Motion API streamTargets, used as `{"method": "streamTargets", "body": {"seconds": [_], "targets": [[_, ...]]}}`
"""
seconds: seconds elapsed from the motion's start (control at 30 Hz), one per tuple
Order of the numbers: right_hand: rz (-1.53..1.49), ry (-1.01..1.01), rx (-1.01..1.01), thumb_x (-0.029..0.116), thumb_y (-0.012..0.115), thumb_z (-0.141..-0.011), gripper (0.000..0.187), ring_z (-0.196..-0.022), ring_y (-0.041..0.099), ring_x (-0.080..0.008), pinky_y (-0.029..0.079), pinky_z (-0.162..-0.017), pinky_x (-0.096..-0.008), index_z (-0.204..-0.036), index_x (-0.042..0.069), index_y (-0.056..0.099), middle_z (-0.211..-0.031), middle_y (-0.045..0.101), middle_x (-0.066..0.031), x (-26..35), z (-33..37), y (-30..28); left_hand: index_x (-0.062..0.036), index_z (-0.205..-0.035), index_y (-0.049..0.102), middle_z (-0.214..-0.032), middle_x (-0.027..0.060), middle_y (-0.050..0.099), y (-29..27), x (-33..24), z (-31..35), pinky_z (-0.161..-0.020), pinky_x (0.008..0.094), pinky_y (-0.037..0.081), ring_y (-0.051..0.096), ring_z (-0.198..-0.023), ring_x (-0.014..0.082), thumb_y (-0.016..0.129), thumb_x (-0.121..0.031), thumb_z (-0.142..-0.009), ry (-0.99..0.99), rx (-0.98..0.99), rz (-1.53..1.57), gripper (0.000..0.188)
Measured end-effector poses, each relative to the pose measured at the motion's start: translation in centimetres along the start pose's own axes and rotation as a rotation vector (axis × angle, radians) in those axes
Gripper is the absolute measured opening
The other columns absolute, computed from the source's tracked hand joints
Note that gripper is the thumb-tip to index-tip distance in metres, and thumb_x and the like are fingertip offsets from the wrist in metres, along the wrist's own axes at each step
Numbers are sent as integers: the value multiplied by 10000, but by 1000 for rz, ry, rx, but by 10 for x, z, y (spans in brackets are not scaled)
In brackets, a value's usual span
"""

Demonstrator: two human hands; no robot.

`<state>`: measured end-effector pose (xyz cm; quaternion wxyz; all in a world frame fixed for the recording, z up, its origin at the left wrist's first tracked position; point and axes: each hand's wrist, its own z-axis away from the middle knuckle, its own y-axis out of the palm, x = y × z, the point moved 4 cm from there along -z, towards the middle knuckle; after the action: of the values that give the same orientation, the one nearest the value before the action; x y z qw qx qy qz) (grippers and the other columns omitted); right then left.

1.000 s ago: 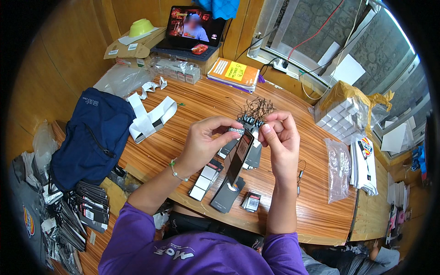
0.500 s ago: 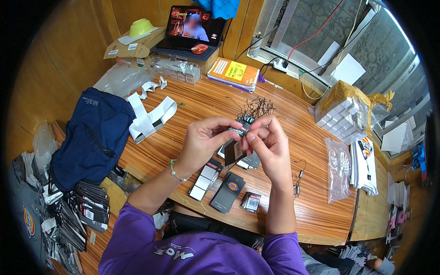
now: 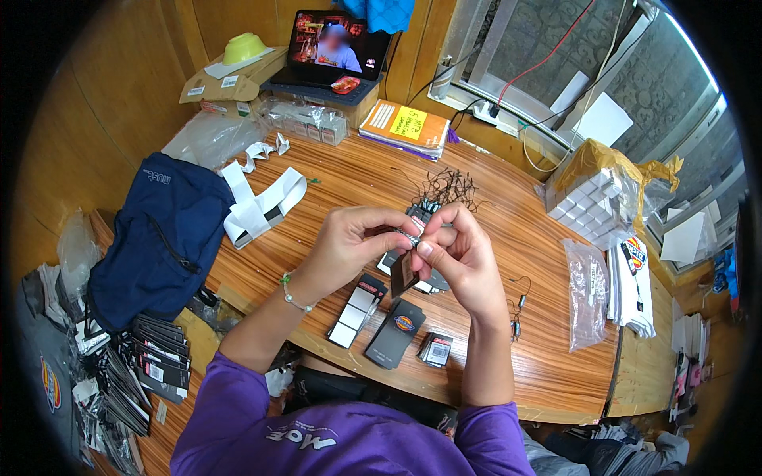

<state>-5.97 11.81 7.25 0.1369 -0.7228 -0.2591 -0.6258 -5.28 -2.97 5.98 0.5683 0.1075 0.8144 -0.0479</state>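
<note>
Over the middle of the table, my left hand [image 3: 349, 242] is closed in a pinch on the upper end of a dark hang tag [image 3: 403, 278]. My right hand [image 3: 464, 258] pinches at the same spot, fingertips almost touching the left ones; the small piece between them is mostly hidden. The tag dangles below both hands, tilted. Behind the fingers lies a bunch of black tag strings [image 3: 448, 189]. Below sit a stack of tags with white stickers [image 3: 355, 317], a pile of dark tags with an oval emblem [image 3: 390, 341] and small barcode tags [image 3: 436, 350].
A navy backpack [image 3: 163, 238] and white paper strips [image 3: 262, 202] lie left. At the back stand a laptop [image 3: 333, 51] and orange notebooks [image 3: 406, 127]. On the right are a wrapped block of white boxes [image 3: 591, 198], a plastic bag [image 3: 586, 297] and loose black strings [image 3: 517, 317].
Both hands have shifted slightly, turning at the wrists. The dark tag has swung more edge-on, and the printed piece at my fingertips is now mostly covered. Grey cloth at lower right has moved.
</note>
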Motion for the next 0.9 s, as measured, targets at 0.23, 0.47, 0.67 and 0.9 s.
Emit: {"method": "streamTargets", "body": {"seconds": [0.23, 0.47, 0.67, 0.9], "targets": [[-48, -69, 28, 14, 593, -828, 110, -684, 595, -104, 479, -606, -204, -870, 22, 492, -773, 618, -70, -8, -4, -1, 23, -928, 640, -885, 65, 651, -5, -9, 0, -712, 218, 493, 600, -784, 93, 629, -1, -786, 63, 49, -115, 144], [-67, -83, 3, -4, 604, -811, 98, -721, 612, -131, 495, -646, -231, -888, -8, 545, -808, 634, -80, -2, -4, -4, 32, -942, 629, -883, 75, 645, -4, -5, -2, -718, 216, 496, 608, -792, 103, 624, -3, -790, 46, 12, 22, 156], [-205, -72, 56, -39, 589, -807, 141, -731, 625, -153, 511, -660, -251, -892, 9, 487, -795, 639, -116, -3, -4, -6, 33, -909, 619, -845, 78, 629, 0, -8, -2, -701, 231, 506, 610, -762, 118, 630, 14, -778, -42, 78, 235, 133], [-202, -14, 96, -68, 597, -788, 204, -709, 643, -172, 525, -622, -265, -892, 23, 446, -784, 645, -147, -4, -3, -8, 44, -908, 598, -793, 87, 635, 5, -7, 1, -672, 235, 518, 633, -729, 137, 582, 8, -820, -33, 131, 175, 96]]}}
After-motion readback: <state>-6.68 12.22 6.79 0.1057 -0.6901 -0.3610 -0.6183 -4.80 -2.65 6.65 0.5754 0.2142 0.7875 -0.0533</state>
